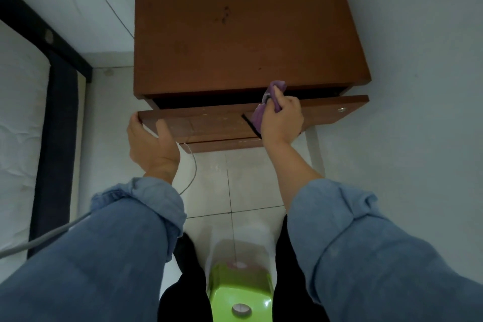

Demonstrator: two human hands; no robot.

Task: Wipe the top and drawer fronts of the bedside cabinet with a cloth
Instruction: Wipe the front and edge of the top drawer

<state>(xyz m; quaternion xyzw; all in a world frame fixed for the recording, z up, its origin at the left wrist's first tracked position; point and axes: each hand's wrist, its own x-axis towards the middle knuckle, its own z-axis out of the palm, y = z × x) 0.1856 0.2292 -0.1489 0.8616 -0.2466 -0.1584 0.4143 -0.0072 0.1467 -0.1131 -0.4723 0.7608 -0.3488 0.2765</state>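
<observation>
1. The left hand [151, 142] grips the left end of the top drawer front [209, 123], thumb over the front face and fingers curled under the edge. Risk: if this grip slackens while the other hand presses, the part-open drawer is likely to slide or skew.
2. A thin white cable [192, 167] hangs just beside the left wrist, below the lower drawer front [222, 145]. Risk: a sweeping forearm may snag it.
3. The bedside cabinet [243, 29] stands between the bed on the left and the wall on the right. Its top carries dark marks; whether they are dirt cannot be told.
4. The top drawer stands part-open. The gap behind its front is dark, so any contents are not visible.
5. The right hand [281, 120] holds the purple cloth [269, 102], fingers curled round it, pressing it on the drawer front's upper edge. Risk: loose cloth may drop into the gap.
</observation>
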